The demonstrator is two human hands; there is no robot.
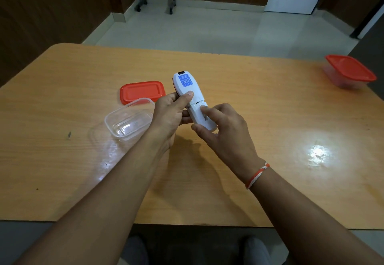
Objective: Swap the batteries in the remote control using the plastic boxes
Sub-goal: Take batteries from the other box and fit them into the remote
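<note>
Nearest the camera, two bare forearms are extended over the wooden table [62, 181], the right one ringed by a red-and-white wrist thread [256, 175]. At left an open clear plastic box [128, 119] is seen with its red lid [142, 92] lying just behind; at centre the white remote control [192, 98] is held back-up above the table, gripped round its middle by the left hand [168, 117], while its lower end is pinched by the right hand [224, 127], one fingertip pressed on the battery cover [200, 117]. Far right, well apart, a second box with red lid on [349, 71] is noted at the table corner.
</note>
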